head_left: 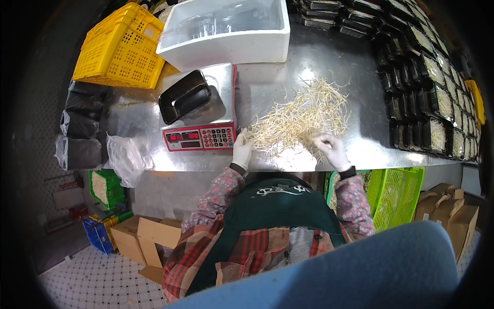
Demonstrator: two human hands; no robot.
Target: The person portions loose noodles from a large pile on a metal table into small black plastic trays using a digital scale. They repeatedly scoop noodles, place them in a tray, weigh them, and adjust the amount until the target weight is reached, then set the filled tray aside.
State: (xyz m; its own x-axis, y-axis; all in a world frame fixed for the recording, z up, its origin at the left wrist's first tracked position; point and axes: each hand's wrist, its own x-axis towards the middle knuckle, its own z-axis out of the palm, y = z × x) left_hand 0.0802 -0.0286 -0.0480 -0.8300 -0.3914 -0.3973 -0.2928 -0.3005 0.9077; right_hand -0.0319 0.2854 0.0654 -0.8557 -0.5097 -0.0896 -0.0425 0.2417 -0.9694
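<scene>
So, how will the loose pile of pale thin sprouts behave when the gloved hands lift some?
The pile of pale thin sprouts looks tangled, so strands probably lift in limp clumps. They seem light, and strays already lie scattered, so some likely drop from the left hand or right hand.

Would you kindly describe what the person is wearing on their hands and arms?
Both the left hand and the right hand wear thin white gloves. Dark cuffs show at the wrists. The sleeves are a small floral print in pinkish and grey tones, under a dark green apron.
</scene>
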